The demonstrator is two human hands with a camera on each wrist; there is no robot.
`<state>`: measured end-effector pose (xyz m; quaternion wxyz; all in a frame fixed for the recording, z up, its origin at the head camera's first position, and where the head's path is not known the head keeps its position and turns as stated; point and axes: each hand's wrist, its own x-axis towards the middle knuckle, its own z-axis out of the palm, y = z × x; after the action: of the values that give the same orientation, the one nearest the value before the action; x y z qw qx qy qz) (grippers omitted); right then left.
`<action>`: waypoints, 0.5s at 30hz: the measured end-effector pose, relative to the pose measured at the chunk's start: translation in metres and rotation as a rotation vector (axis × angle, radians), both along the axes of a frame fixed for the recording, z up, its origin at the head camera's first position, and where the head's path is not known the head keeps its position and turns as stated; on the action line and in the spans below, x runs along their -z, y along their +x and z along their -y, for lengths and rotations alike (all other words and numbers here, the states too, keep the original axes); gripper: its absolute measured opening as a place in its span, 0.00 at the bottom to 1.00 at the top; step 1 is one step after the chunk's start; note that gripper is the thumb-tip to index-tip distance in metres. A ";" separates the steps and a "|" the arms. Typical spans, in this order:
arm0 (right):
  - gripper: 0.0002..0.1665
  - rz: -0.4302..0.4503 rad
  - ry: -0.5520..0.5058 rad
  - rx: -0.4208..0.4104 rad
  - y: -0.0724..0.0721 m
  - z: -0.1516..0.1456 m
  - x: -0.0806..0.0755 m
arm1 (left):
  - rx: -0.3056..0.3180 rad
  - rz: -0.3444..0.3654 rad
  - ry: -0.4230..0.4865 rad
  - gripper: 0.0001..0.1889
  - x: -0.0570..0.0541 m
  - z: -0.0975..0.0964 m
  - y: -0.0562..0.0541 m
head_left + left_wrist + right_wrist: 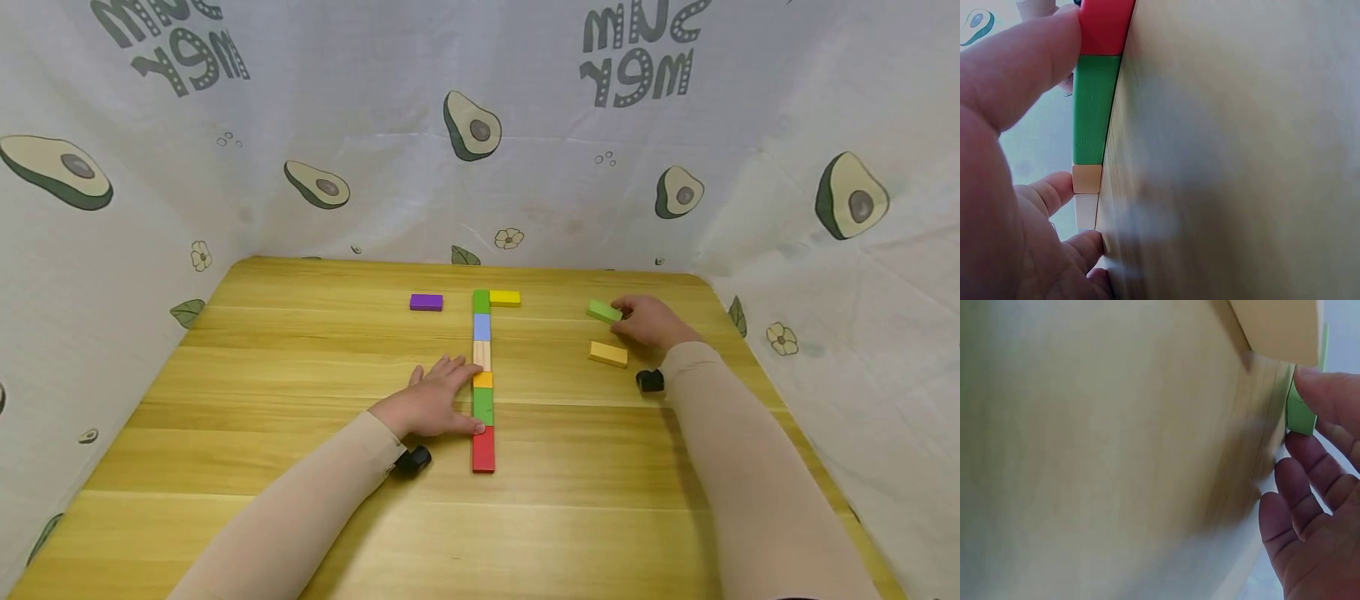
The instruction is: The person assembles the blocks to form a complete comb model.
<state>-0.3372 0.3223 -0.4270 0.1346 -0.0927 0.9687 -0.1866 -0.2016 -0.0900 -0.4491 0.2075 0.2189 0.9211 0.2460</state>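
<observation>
A straight row of wooden blocks runs away from me: red, green, orange, plain wood, light blue and a far green one. My left hand is spread along its left side. The thumb touches near the red-green joint, and a fingertip rests at the orange block. At the right, my right hand pinches the near end of a light green block between thumb and fingers. A tan-yellow block lies just nearer to me, also large in the right wrist view.
A yellow block lies crosswise against the right of the row's far end. Left of that end is a purple block, apart from the row. Behind the wooden table hangs an avocado-print cloth, which also encloses both sides.
</observation>
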 end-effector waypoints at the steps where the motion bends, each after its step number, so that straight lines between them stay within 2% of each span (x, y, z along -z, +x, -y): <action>1: 0.35 0.002 -0.002 0.005 0.000 0.000 0.001 | -0.001 -0.001 0.000 0.51 0.000 0.000 0.000; 15: 0.30 -0.004 0.004 0.055 -0.001 0.005 0.005 | 0.002 -0.009 -0.002 0.50 0.001 0.000 0.000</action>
<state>-0.3385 0.3175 -0.4323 0.1279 -0.0662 0.9715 -0.1883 -0.2016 -0.0902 -0.4499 0.2041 0.2205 0.9221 0.2438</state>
